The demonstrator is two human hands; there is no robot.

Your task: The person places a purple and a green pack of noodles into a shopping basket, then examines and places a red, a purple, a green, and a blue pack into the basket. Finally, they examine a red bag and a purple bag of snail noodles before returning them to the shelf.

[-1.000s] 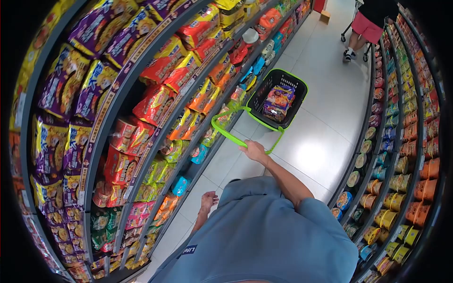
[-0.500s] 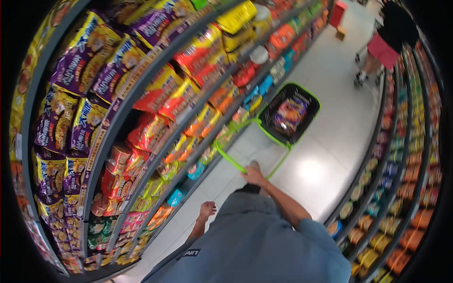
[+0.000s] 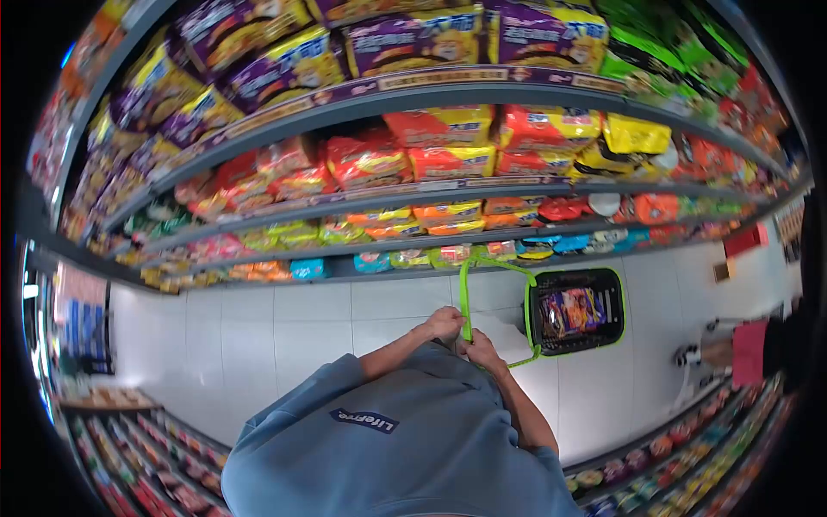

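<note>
A black basket (image 3: 617, 332) with a green rim stands on the floor right of centre, holding several purple and yellow packets (image 3: 572, 311). Its green handle (image 3: 466, 284) stretches left toward my body. My right hand (image 3: 482, 350) is closed round the end of that handle. Just left of it, my left hand (image 3: 444, 322) is near the same bar with its fingers curled together; whether it grips the bar or something small is too little to make out.
Long shelves (image 3: 345, 194) full of bright noodle packets run across the top. More stocked shelves (image 3: 680, 457) curve along the bottom corners. At the right are a person in dark clothes (image 3: 788, 345), wheels of a cart (image 3: 687, 355) and a red box (image 3: 745, 240) on the floor.
The view has swung round, so the shelves now run across the top. My left hand, earlier apart from the handle with loosely curled fingers, has come up beside my right hand.
</note>
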